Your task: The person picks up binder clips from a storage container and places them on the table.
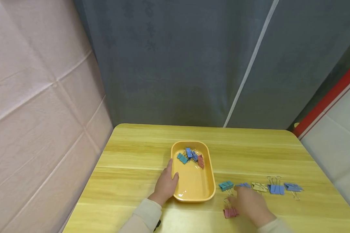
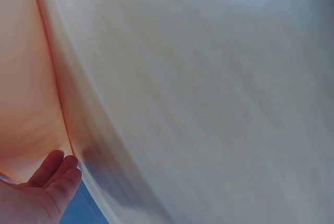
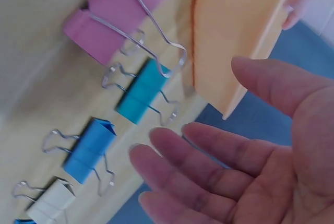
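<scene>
My left hand (image 1: pixel 165 183) holds the left side of a yellow tray (image 1: pixel 212 181), its thumb over the rim. In the left wrist view, several fingers (image 2: pixel 58 179) lie along the tray's outer wall (image 2: pixel 26 78). My right hand (image 1: pixel 250 204), blurred in the head view, is over the table beside a pink binder clip (image 1: pixel 230 212). The right wrist view shows its fingers spread loosely, holding nothing. Near them are a teal binder clip (image 3: pixel 143 91) and a blue binder clip (image 3: pixel 90 150). Part of the blue clip is hidden behind the right hand in the head view.
Inside the tray's far end lie several binder clips, among them a teal one (image 1: pixel 182 158) and a red one (image 1: pixel 200 161). Further right on the wooden table (image 1: pixel 140 152) are a yellow clip (image 1: pixel 259 186) and two blue ones (image 1: pixel 276 189). A dark curtain (image 1: pixel 169 64) hangs behind.
</scene>
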Motion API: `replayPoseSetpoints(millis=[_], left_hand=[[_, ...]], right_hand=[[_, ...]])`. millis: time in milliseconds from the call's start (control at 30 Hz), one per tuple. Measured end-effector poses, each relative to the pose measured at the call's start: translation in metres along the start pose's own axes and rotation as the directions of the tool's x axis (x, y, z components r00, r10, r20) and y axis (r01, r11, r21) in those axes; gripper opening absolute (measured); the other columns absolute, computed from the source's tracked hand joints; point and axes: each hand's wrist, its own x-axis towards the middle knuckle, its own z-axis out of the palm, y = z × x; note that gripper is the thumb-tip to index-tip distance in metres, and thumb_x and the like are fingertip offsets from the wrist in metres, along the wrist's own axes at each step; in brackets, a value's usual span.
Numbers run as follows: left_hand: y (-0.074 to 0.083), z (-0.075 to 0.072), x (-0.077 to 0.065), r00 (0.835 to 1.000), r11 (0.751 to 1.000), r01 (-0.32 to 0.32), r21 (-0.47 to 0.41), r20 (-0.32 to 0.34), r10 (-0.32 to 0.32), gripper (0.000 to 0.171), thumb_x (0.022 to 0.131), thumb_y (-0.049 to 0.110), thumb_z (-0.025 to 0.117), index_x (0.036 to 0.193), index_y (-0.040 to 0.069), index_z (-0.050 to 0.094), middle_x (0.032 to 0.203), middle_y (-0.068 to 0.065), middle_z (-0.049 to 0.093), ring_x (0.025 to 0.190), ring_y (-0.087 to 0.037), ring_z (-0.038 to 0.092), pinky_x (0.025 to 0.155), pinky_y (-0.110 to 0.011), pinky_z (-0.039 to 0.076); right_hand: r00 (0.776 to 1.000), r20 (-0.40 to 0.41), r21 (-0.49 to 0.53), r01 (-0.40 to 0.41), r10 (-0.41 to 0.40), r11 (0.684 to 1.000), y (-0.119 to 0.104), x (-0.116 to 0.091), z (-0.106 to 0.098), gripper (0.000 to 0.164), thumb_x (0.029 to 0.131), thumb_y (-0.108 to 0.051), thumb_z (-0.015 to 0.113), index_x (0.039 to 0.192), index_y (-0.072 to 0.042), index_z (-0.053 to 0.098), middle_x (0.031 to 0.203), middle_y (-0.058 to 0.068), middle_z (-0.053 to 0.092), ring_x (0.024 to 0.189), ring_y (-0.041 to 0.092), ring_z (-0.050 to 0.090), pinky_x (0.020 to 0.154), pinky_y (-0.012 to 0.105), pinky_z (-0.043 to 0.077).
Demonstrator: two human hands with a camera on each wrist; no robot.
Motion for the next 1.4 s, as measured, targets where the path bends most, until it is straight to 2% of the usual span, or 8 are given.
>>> replayPoseSetpoints(millis=[300,500,733,867,1033,1167,1333,1400], left_hand=[[-0.001,0.0,0.001,1.0,1.0,-0.011,-0.001,-0.013,0.011,0.063,0.092,0.03,0.046,0.144,0.014,0.016,0.133,-0.02,0.042,0.117,-0.036,0.043,0.095,-0.048,0.038],[-0.001,0.001,0.002,1.0,1.0,-0.001,-0.004,-0.005,0.001,0.063,0.092,0.03,0.046,0.145,0.015,0.014,0.134,-0.019,0.042,0.117,-0.036,0.044,0.094,-0.049,0.039],[-0.002,0.003,0.001,1.0,1.0,-0.003,0.0,-0.005,0.003,0.063,0.092,0.029,0.046,0.145,0.016,0.014,0.132,-0.02,0.043,0.116,-0.036,0.045,0.093,-0.049,0.04],[-0.001,0.002,0.001,1.0,1.0,-0.013,-0.002,-0.011,0.013,0.063,0.092,0.028,0.046,0.145,0.015,0.015,0.131,-0.021,0.044,0.115,-0.037,0.045,0.092,-0.05,0.04],[-0.001,0.003,0.001,1.0,1.0,-0.016,0.004,-0.008,0.017,0.063,0.092,0.029,0.046,0.145,0.015,0.015,0.131,-0.021,0.044,0.114,-0.037,0.046,0.091,-0.049,0.041],[-0.001,0.002,0.001,1.0,1.0,-0.013,0.011,-0.013,0.013,0.063,0.092,0.029,0.046,0.145,0.015,0.015,0.131,-0.021,0.044,0.114,-0.037,0.046,0.092,-0.049,0.041],[-0.001,0.002,0.0,1.0,1.0,-0.007,0.01,-0.013,0.007,0.063,0.092,0.03,0.046,0.145,0.015,0.015,0.131,-0.021,0.043,0.114,-0.038,0.046,0.092,-0.05,0.04],[-0.001,0.002,0.0,1.0,1.0,-0.003,0.012,-0.013,0.003,0.063,0.092,0.03,0.046,0.145,0.016,0.015,0.131,-0.021,0.043,0.114,-0.038,0.046,0.092,-0.05,0.04]], right_hand=[[0.989,-0.1,0.017,0.112,-0.11,0.994,-0.008,0.007,-0.011,0.049,0.074,-0.029,0.07,0.113,-0.002,0.059,0.11,0.022,0.058,0.09,0.038,0.059,0.071,0.048,0.051],[0.961,-0.188,0.022,0.213,-0.205,0.977,-0.016,0.015,-0.015,0.047,0.076,-0.027,0.07,0.115,-0.004,0.058,0.112,0.016,0.058,0.096,0.033,0.058,0.077,0.046,0.05],[0.911,-0.244,-0.058,0.329,-0.333,0.943,-0.025,0.031,-0.02,0.045,0.073,-0.024,0.072,0.112,-0.005,0.059,0.11,0.009,0.059,0.095,0.027,0.059,0.077,0.04,0.051],[0.887,-0.245,-0.093,0.38,-0.391,0.92,-0.03,0.041,-0.022,0.044,0.074,-0.026,0.072,0.111,-0.005,0.06,0.109,0.008,0.058,0.097,0.025,0.058,0.08,0.038,0.05],[0.88,-0.217,-0.126,0.404,-0.423,0.906,-0.038,0.053,-0.024,0.045,0.073,-0.027,0.072,0.11,-0.005,0.06,0.109,0.008,0.058,0.098,0.024,0.057,0.081,0.037,0.05],[0.863,-0.207,-0.159,0.436,-0.462,0.886,-0.044,0.065,-0.023,0.046,0.072,-0.025,0.073,0.11,-0.004,0.06,0.11,0.009,0.057,0.099,0.025,0.056,0.081,0.037,0.05],[0.819,-0.189,-0.209,0.506,-0.542,0.837,-0.049,0.08,-0.02,0.049,0.07,-0.024,0.075,0.112,-0.004,0.06,0.111,0.008,0.056,0.099,0.023,0.055,0.083,0.034,0.049],[0.796,-0.186,-0.213,0.54,-0.576,0.814,-0.052,0.085,-0.019,0.043,0.07,-0.021,0.075,0.107,-0.005,0.061,0.108,0.007,0.055,0.096,0.021,0.055,0.08,0.033,0.05]])
